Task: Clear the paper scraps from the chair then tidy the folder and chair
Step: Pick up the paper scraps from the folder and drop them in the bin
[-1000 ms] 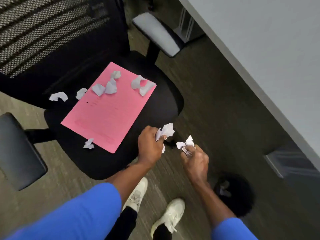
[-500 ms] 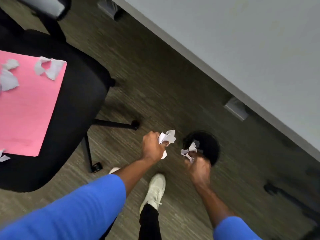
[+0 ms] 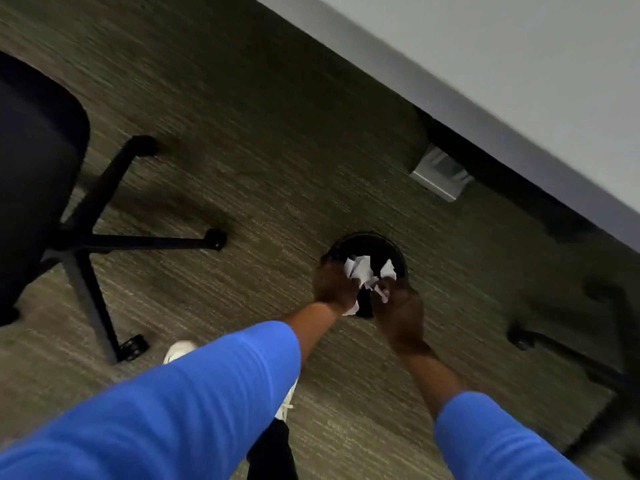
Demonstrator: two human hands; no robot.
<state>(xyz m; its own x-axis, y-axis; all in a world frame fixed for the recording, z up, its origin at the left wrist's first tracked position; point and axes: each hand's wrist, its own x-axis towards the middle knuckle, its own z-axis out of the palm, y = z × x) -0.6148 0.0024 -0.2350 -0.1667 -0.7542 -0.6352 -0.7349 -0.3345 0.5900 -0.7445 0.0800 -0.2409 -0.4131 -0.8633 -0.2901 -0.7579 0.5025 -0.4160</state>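
Note:
My left hand (image 3: 334, 284) is closed around crumpled white paper scraps (image 3: 358, 268). My right hand (image 3: 398, 303) grips a smaller bunch of white scraps (image 3: 386, 273). Both hands hover side by side over the mouth of a small round black bin (image 3: 367, 242) on the carpet. The black chair (image 3: 38, 161) shows only its seat edge and wheeled base at the left. The pink folder is out of view.
A grey desk edge (image 3: 485, 109) runs diagonally across the upper right, with a metal leg foot (image 3: 441, 174) beneath it. Another chair's black wheeled base (image 3: 571, 355) lies at the right. My white shoe (image 3: 180, 349) stands on the carpet.
My view has swung right, away from the chair seat and pink folder. Both hands carried their scraps forward and now sit over the black bin.

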